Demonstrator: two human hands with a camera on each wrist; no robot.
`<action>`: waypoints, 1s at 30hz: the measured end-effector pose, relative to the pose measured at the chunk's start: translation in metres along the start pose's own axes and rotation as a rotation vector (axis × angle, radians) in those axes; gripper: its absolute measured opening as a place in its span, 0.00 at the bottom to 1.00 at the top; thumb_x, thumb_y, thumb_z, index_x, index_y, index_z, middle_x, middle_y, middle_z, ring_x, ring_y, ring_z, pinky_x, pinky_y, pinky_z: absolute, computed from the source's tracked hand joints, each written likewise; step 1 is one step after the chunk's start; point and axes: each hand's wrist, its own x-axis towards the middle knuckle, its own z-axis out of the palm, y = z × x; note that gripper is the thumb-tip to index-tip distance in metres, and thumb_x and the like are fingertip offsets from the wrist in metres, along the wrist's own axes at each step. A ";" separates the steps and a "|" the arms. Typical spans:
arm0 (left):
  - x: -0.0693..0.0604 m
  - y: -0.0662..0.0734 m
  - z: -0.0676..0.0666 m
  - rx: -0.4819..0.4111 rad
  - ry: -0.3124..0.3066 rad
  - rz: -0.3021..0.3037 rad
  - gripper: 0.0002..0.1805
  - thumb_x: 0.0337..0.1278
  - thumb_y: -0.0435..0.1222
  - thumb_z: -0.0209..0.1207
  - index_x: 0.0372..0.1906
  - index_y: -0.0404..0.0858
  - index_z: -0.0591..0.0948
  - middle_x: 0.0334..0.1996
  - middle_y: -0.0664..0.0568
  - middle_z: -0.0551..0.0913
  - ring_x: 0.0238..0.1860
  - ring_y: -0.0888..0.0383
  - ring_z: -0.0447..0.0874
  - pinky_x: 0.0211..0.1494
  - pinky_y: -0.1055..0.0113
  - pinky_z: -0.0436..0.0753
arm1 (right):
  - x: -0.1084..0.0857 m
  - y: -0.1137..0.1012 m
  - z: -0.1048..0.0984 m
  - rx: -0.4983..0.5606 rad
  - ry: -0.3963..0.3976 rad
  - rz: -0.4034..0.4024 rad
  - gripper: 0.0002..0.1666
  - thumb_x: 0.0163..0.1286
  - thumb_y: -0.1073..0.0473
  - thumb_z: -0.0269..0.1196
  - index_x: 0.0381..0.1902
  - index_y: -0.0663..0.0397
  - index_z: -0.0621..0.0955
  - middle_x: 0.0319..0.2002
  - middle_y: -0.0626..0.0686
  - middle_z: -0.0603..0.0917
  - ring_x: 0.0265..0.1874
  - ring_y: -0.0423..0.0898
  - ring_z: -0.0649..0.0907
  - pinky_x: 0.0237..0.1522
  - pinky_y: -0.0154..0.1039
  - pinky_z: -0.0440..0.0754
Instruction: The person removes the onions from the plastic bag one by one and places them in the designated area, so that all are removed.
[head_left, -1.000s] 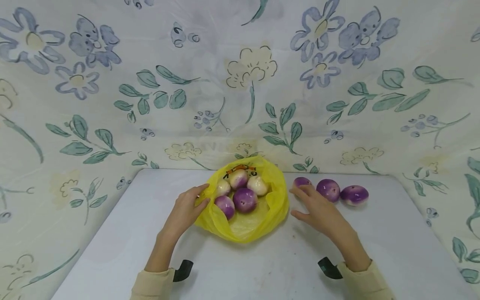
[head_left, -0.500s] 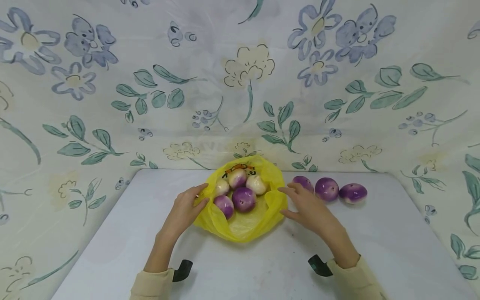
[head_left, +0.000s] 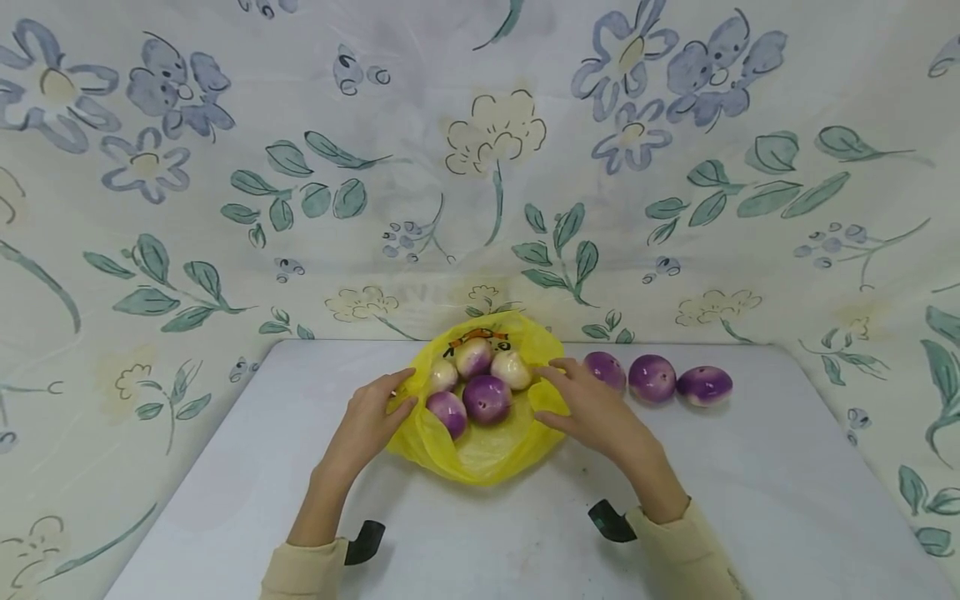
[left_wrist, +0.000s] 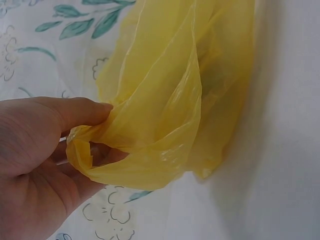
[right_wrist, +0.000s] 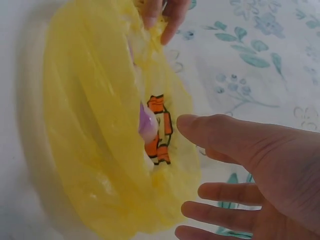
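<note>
A yellow plastic bag (head_left: 480,462) lies with its mouth spread, holding several glossy round vegetables (head_left: 487,400) in purple and cream. At the bag's left rim, my left hand (head_left: 369,421) pinches the plastic, thumb on one side and fingers behind it, as the left wrist view shows. My right hand (head_left: 596,412) hovers at the bag's right rim with thumb and fingers apart. In the right wrist view the fingers (right_wrist: 220,212) are extended beside the bag and grip nothing. An orange print (right_wrist: 160,130) shows on the bag's inner side.
Three more purple vegetables (head_left: 652,380) sit in a row on the white table (head_left: 480,550), right of the bag and behind my right hand. A flowered cloth (head_left: 420,192) rises behind the table's back edge.
My right hand has moved left, from beside the loose vegetables to the bag's right rim. My left hand stays at the left rim, and the vegetables have not moved.
</note>
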 end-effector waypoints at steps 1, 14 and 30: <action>0.000 0.000 0.000 0.001 -0.001 -0.001 0.26 0.62 0.34 0.62 0.65 0.34 0.74 0.59 0.38 0.80 0.52 0.45 0.81 0.57 0.50 0.84 | 0.001 -0.001 0.000 0.001 0.002 -0.006 0.37 0.64 0.44 0.67 0.69 0.42 0.71 0.68 0.57 0.71 0.64 0.56 0.76 0.60 0.55 0.81; 0.002 -0.003 0.003 0.001 0.001 0.004 0.25 0.63 0.34 0.62 0.64 0.34 0.75 0.59 0.37 0.80 0.52 0.45 0.82 0.56 0.50 0.84 | 0.022 -0.018 0.007 0.011 -0.057 0.011 0.37 0.64 0.44 0.67 0.69 0.39 0.71 0.67 0.56 0.72 0.60 0.55 0.79 0.62 0.55 0.79; 0.002 -0.003 0.002 -0.006 -0.005 -0.006 0.25 0.63 0.35 0.62 0.65 0.35 0.75 0.59 0.38 0.80 0.52 0.45 0.82 0.56 0.51 0.84 | 0.050 -0.036 0.027 0.071 -0.147 -0.031 0.35 0.64 0.46 0.68 0.67 0.45 0.72 0.62 0.56 0.75 0.58 0.50 0.78 0.63 0.48 0.79</action>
